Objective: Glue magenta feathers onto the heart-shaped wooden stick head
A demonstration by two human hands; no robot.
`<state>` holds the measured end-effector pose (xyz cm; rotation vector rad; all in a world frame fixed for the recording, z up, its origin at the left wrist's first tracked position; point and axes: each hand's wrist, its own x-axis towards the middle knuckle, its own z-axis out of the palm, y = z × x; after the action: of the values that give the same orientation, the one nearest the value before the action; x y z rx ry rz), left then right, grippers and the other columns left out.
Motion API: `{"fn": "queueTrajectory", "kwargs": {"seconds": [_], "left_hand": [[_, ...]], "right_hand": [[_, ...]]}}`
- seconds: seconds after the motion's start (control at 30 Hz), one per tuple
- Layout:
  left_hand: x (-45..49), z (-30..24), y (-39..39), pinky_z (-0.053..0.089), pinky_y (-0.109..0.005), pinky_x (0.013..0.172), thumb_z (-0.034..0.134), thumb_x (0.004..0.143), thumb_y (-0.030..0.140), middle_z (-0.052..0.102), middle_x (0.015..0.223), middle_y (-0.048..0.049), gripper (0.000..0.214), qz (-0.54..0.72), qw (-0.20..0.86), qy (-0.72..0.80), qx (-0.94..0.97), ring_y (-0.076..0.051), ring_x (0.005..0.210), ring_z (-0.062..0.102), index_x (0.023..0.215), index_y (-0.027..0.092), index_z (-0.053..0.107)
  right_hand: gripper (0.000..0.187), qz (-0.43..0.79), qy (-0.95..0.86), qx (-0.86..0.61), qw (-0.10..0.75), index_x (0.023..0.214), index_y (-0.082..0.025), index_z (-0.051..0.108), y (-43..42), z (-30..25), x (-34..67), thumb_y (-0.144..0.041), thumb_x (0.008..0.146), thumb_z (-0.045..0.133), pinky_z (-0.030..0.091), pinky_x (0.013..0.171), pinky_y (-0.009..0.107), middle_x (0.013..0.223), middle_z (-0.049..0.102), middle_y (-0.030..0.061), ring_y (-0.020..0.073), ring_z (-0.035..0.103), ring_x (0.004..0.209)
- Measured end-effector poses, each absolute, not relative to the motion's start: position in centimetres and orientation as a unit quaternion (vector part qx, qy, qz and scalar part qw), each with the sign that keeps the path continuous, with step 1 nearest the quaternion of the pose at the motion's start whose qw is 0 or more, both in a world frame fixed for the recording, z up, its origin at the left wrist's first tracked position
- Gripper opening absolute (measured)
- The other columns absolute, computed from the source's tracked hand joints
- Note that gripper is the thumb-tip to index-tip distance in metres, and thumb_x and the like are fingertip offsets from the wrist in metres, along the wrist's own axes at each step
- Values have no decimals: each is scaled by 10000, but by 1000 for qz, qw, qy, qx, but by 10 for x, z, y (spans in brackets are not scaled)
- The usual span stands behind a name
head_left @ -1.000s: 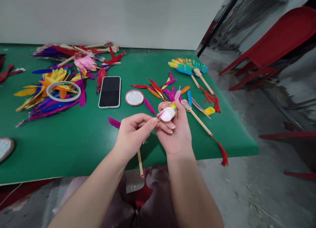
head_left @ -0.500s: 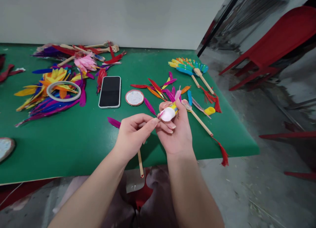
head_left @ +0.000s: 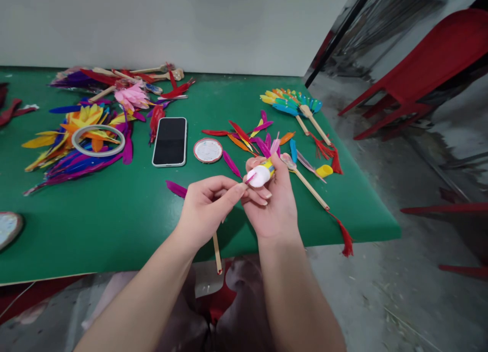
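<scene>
Slight movement of the purple quill [head_left: 250, 178] across the white end of the glue stick [head_left: 261, 175] is noted since the earlier frame. The quill is pinched by the left hand [head_left: 208, 204], its tip projecting just past the fingertips. The glue stick is gripped by the right hand [head_left: 271, 210], apparently to steady that end; a yellow cap [head_left: 324, 171] is placed beyond, on the counter [head_left: 141, 217].

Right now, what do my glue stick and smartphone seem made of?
The glue stick: probably plastic, judging by its smooth-looking yellow barrel, with a waxy-looking white end. The smartphone: likely glass-fronted, from its flat, glossy face; frame unclear.
</scene>
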<state>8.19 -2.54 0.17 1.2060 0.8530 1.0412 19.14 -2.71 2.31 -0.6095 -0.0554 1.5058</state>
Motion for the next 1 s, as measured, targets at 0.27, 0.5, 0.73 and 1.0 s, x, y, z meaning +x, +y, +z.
{"fn": "queueTrajectory", "kwargs": {"seconds": [0.27, 0.5, 0.73, 1.0], "left_hand": [[81, 0, -26, 228, -185, 369, 627, 764, 349, 412, 393, 63, 211, 445, 660, 330, 508, -31, 359, 301, 672, 159, 637], [79, 2, -25, 242, -184, 400, 550, 815, 366, 360, 359, 74, 257, 430, 725, 289, 454, -38, 345, 301, 653, 168, 583], [78, 5, -27, 293, -179, 390, 584, 793, 373, 419, 405, 61, 241, 473, 639, 340, 503, -45, 370, 367, 672, 168, 621], [84, 8, -39, 405, -159, 455, 574, 802, 272, 566, 519, 42, 138, 519, 415, 439, 605, -56, 453, 497, 747, 175, 657]], "right_hand": [[211, 671, -30, -283, 685, 679, -176, 473, -27, 22, 190, -322, 823, 519, 233, 257, 100, 594, 605, -53, -26, 322, 262], [211, 647, -51, -298, 700, 688, -189, 489, -26, 23, 194, -355, 779, 582, 205, 255, 110, 568, 591, -64, -18, 308, 270], [212, 579, -97, -334, 737, 682, -207, 505, -31, 30, 193, -386, 774, 572, 222, 257, 134, 571, 619, -46, 4, 353, 265], [122, 361, -206, -416, 809, 753, -265, 504, -41, 33, 184, -372, 801, 536, 310, 287, 181, 668, 649, -45, 58, 468, 312]]}}
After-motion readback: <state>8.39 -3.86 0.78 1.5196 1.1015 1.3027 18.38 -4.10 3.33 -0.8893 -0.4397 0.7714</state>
